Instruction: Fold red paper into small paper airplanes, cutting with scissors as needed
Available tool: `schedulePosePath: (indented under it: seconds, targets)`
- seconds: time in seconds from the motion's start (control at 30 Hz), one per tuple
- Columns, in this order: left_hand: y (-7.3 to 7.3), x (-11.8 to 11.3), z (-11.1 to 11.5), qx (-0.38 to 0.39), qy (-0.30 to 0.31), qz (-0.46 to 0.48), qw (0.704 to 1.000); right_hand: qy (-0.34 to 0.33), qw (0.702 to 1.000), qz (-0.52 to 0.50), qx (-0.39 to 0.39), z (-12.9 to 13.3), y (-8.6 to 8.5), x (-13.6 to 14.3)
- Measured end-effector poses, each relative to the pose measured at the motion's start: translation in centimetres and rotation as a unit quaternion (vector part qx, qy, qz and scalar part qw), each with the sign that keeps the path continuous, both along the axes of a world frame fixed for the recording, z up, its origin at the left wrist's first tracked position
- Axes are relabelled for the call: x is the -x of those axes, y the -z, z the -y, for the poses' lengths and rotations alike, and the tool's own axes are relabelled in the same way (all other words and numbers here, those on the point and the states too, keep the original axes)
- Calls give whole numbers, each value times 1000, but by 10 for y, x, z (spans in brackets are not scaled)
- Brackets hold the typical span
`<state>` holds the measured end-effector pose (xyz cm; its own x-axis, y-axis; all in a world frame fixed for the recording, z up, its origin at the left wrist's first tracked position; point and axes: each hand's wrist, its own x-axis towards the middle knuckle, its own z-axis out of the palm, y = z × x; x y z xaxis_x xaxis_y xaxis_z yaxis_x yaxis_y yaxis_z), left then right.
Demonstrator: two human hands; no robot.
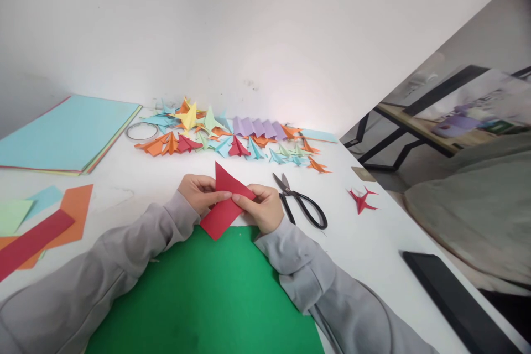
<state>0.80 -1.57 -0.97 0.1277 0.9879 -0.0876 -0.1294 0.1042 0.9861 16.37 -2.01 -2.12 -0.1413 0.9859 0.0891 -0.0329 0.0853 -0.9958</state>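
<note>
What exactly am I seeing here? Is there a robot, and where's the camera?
No robot: just a person's bare left hand and right hand. The one picture comes from a camera worn on the person's head, looking forward and down. Both hands hold a piece of red paper by the far edge of a green sheet on a white table. Beyond lie many colourful folded paper shapes; scissors lie to the right, and a stack of large coloured sheets to the left.

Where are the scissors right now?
Head view, right of centre: the scissors lie on the white table just right of the right hand, left of the small red paper figure.
</note>
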Motion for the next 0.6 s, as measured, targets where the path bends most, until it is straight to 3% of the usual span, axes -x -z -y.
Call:
schedulePosePath:
  seconds: [0.27, 0.4, 0.6]
  targets:
    - [-9, 1, 4, 48, 59, -34, 997, 28, 999, -19, -17, -3, 0, 1]
    - [-4, 4, 2, 48, 122, -29, 991, 67, 997, -36, -4, -5, 3, -1]
    - [0, 6, -3, 81, 151, -31, 985, 74, 997, -13, -13, -4, 1, -1]
